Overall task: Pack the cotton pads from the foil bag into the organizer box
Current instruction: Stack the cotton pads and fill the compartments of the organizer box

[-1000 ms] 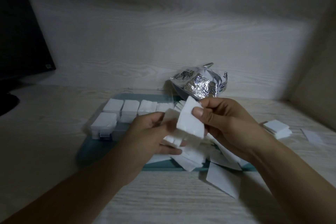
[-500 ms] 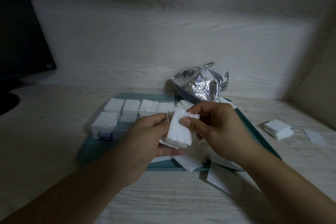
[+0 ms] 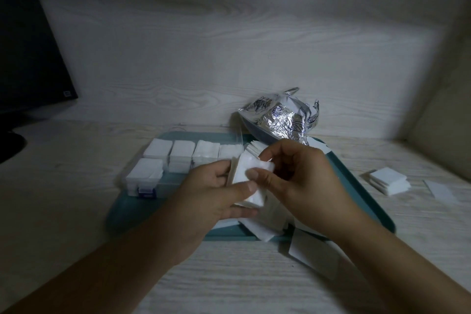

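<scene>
Head view looks down on two bare hands meeting over a teal tray on a pale wooden desk. Left hand grips a stack of white cotton pads from the left side, its thumb curled across the front of the stack and its fingers wrapped beneath. Right hand pinches the top pad of that stack between thumb and forefinger, the other fingers loosely bent above it; the gap between thumb and finger is narrow, closed on the pad's edge. Behind the hands, a clear organizer box sits on the tray, several of its compartments filled with pads. A crumpled foil bag rests at the tray's far edge, just beyond the right hand. Loose pads lie scattered on the tray below the hands, some overhanging its near rim. Well apart to the right, a small pile of pads lies on the desk.
</scene>
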